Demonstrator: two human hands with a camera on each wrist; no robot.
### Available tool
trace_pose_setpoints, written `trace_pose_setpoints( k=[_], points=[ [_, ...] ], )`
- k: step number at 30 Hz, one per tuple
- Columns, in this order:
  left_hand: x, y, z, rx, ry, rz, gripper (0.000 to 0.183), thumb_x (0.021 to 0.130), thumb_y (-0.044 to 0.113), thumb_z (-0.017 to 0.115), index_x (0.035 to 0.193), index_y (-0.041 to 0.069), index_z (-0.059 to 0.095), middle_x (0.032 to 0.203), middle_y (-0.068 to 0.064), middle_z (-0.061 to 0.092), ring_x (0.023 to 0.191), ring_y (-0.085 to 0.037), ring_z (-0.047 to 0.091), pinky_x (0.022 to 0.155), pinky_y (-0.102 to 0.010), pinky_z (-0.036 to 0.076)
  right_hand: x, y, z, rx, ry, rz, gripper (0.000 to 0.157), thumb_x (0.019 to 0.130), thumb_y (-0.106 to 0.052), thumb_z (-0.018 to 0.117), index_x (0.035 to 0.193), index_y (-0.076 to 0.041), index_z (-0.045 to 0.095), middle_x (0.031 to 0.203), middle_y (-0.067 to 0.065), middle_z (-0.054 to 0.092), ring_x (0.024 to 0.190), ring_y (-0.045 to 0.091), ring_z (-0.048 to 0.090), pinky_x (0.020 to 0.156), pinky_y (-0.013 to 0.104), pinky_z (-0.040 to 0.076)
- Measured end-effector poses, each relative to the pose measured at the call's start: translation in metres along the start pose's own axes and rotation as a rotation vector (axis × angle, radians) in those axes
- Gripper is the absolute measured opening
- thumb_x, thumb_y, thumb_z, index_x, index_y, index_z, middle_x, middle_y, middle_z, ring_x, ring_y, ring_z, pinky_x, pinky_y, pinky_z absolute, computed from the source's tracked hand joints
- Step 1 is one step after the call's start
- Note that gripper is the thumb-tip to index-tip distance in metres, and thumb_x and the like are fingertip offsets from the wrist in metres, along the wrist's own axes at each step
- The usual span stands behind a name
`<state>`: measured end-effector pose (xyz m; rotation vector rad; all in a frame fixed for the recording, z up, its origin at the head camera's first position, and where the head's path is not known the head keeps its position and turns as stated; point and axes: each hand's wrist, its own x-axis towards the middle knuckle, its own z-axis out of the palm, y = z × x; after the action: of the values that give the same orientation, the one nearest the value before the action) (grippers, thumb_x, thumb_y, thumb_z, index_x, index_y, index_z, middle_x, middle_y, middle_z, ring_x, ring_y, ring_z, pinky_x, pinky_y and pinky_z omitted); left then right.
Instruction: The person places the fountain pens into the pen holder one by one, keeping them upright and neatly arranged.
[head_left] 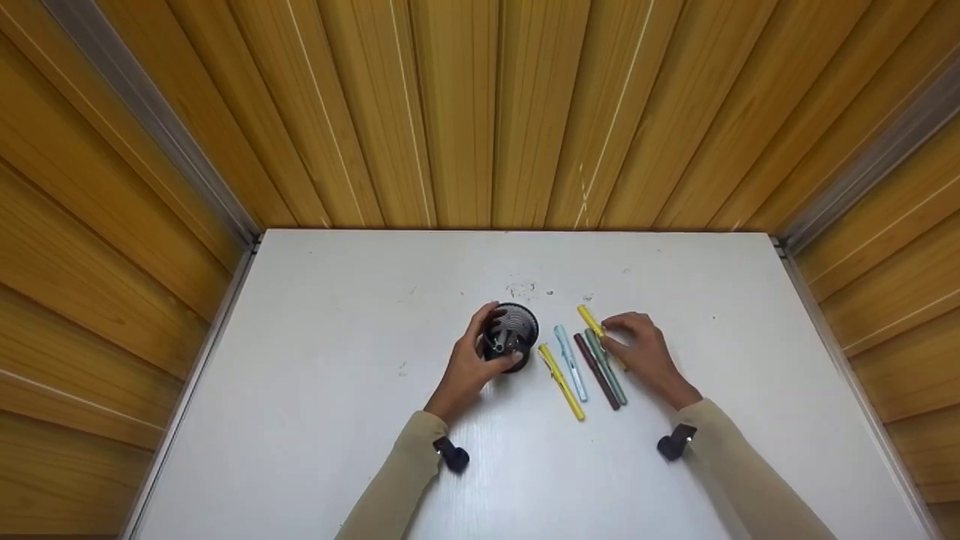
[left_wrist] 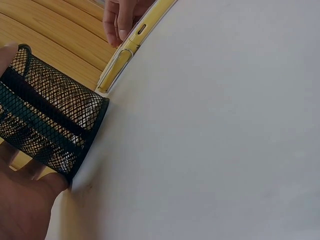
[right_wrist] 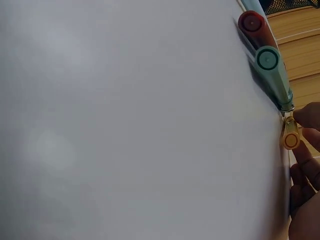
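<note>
My left hand (head_left: 466, 367) grips a black mesh pen holder (head_left: 531, 324) from its left side, fingers and thumb around the wall. At least one dark pen and one green pen (head_left: 500, 343) stand inside it, also visible through the mesh in the left wrist view. My right hand (head_left: 643, 354) pinches a yellow pen (head_left: 589, 318), the rightmost in a loose row, between thumb and fingers. Left of it lie a green pen (head_left: 606, 369), a dark red pen (head_left: 598, 371), a light blue pen (head_left: 571, 363) and another yellow pen (head_left: 561, 382). In the right wrist view, the pinched yellow pen (right_wrist: 291, 139) shows end-on.
All this lies on a white table (head_left: 315, 360) with small dark marks (head_left: 521, 289) behind the pen holder. Wood-look panels (head_left: 457, 112) rise at the back and both sides, with grey metal trim along the side edges.
</note>
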<state>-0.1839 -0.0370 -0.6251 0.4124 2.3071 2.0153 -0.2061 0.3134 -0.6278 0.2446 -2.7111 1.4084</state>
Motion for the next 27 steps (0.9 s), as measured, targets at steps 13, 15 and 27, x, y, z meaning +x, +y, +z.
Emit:
trace_pose_setpoints(
  k=[13, 15, 27],
  points=[
    [-0.001, 0.0, 0.0, -0.028, 0.0, -0.009, 0.097, 0.09, 0.022, 0.093, 0.169, 0.037, 0.039, 0.165, 0.002, 0.051, 0.155, -0.023, 0.047, 0.128, -0.043, 0.037, 0.009, 0.004, 0.01, -0.04, 0.067, -0.068, 0.03, 0.095, -0.004, 0.085, 0.123, 0.0, 0.078, 0.123, 0.016, 0.073, 0.124, 0.031, 0.055, 0.111, 0.039, 0.039],
    [-0.001, 0.0, 0.0, -0.027, 0.0, -0.011, 0.097, 0.09, 0.022, 0.093, 0.169, 0.038, 0.04, 0.165, 0.002, 0.051, 0.155, -0.023, 0.047, 0.128, -0.043, 0.037, 0.011, 0.003, 0.01, -0.05, 0.064, -0.071, 0.031, 0.094, -0.003, 0.085, 0.124, 0.001, 0.078, 0.122, 0.017, 0.074, 0.124, 0.032, 0.054, 0.111, 0.04, 0.039],
    [-0.001, -0.001, -0.001, -0.033, -0.007, 0.007, 0.095, 0.091, 0.022, 0.093, 0.168, 0.04, 0.04, 0.166, 0.001, 0.051, 0.156, -0.024, 0.046, 0.129, -0.046, 0.036, 0.018, -0.002, 0.014, -0.13, 0.036, -0.05, 0.035, 0.095, -0.004, 0.083, 0.129, -0.002, 0.077, 0.116, 0.015, 0.073, 0.118, 0.031, 0.053, 0.104, 0.046, 0.038]
  ],
)
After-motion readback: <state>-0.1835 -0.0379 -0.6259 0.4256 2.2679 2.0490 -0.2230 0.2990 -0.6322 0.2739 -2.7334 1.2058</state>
